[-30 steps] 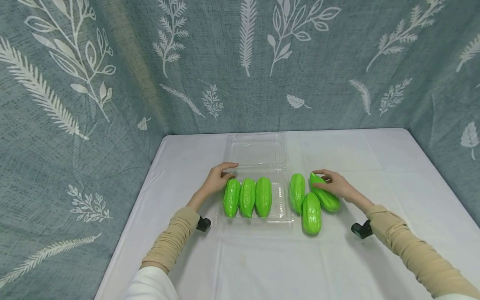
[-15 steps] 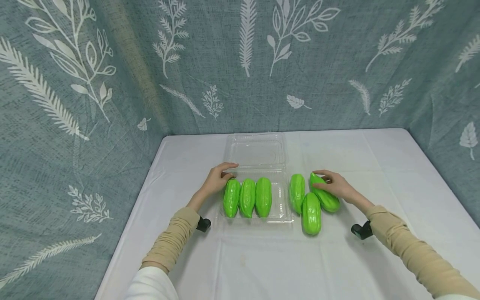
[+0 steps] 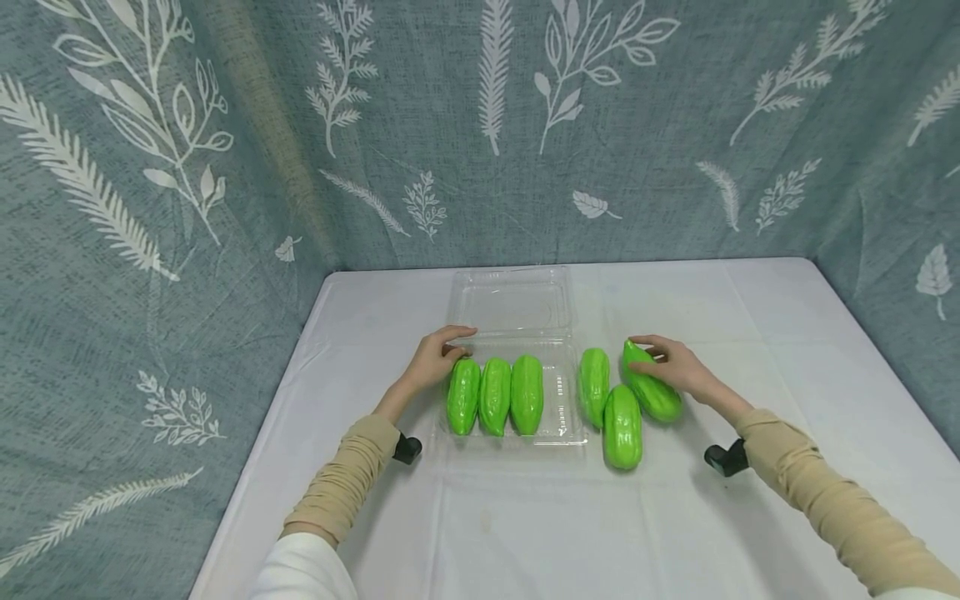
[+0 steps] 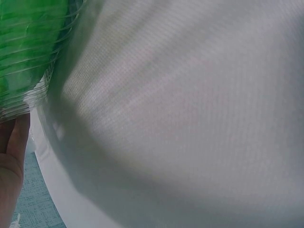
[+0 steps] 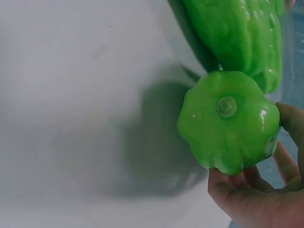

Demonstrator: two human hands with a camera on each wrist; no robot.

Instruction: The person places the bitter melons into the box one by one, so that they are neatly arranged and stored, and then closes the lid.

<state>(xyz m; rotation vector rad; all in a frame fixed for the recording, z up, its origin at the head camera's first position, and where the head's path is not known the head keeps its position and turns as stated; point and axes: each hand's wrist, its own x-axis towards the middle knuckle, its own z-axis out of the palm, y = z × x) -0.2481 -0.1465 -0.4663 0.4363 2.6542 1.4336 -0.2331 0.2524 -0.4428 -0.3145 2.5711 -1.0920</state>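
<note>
My right hand (image 3: 675, 367) grips a glossy green toy bitter melon (image 3: 651, 393), thumb on one side and fingers on the other. The right wrist view shows the lobed, plugged end of this melon (image 5: 228, 121) and its shadow beside it. My left hand (image 3: 435, 357) holds the back left corner of a clear plastic clamshell box (image 3: 558, 400), its lid laid back. Three bitter melons (image 3: 495, 396) lie side by side in the box. In the left wrist view, the fingers (image 4: 19, 137) are at the ribbed box wall (image 4: 40, 92), partly hidden behind it.
Two more bitter melons lie right of the box, one (image 3: 595, 385) along its side and another (image 3: 623, 427) nearer the front. The open lid (image 3: 512, 300) extends toward the back edge of the white-covered table (image 3: 540, 525). A leaf-patterned curtain (image 3: 450, 100) hangs behind.
My right hand has shifted slightly up and to the right, and the bitter melon in it has moved along. The left hand and the box stay in place.
</note>
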